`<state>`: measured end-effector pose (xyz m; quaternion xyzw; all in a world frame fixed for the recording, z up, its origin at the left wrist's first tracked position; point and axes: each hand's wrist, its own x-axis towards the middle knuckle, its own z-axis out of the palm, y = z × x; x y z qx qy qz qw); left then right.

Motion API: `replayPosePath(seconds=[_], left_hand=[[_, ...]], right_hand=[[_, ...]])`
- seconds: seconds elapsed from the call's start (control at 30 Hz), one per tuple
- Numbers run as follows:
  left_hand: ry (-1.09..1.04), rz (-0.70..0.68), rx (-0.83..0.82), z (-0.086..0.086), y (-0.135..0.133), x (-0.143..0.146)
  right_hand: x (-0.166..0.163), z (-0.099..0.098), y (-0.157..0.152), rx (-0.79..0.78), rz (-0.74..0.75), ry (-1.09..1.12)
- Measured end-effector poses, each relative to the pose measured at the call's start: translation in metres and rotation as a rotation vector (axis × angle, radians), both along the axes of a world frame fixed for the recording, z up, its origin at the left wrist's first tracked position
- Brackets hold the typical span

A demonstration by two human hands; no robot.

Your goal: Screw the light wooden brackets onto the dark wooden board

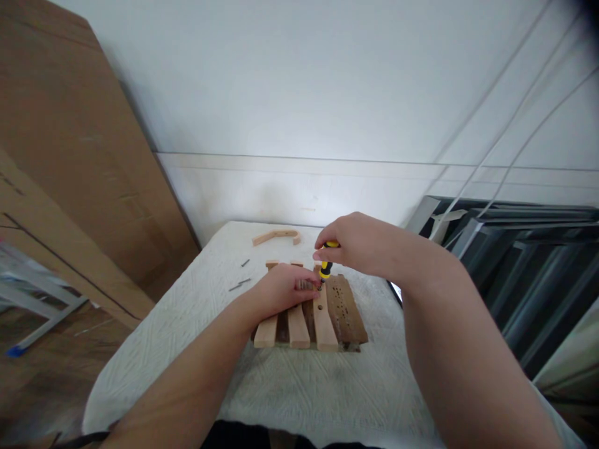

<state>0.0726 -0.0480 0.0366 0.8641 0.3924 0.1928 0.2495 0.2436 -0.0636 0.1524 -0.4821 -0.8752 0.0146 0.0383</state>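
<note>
My right hand [344, 240] is closed round the handle of a yellow and black screwdriver [326, 269], which stands upright with its tip down on a pale wooden slat [324, 321]. My left hand [287, 287] reaches in from the left, its fingers drawn together beside the screwdriver's tip. Whatever lies between those fingertips is too small to make out. The slat has a dark round hole below the tip. Two more slats, a middle one [298, 330] and a left one [266, 330], lie alongside, partly under my left hand. All three rest on a brown board [346, 312] pitted with small holes.
Behind the board lies a curved wooden piece [277, 235]. Several thin metal pieces [240, 284] lie left on the white tablecloth [187, 337]. Large cardboard [84, 137] leans at left. Dark frames [538, 262] are stacked at right, with white cables hanging near the wall.
</note>
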Motion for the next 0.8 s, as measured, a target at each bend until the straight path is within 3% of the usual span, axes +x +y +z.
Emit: replayPosePath(seconds=[0.27,0.63,0.8], left_hand=[[0.109,-0.040,0.052,0.003,-0.002,0.000],[0.033,-0.067,0.032,0.001,0.000,-0.003],[0.030,-0.085,0.046,0.000,0.001,-0.003]], right_hand=[[0.009,0.003,-0.003,-0.028,0.094,-0.056],[0.014,0.008,-0.001,-0.068,-0.064,-0.053],[0.017,0.008,0.002,-0.075,-0.029,-0.045]])
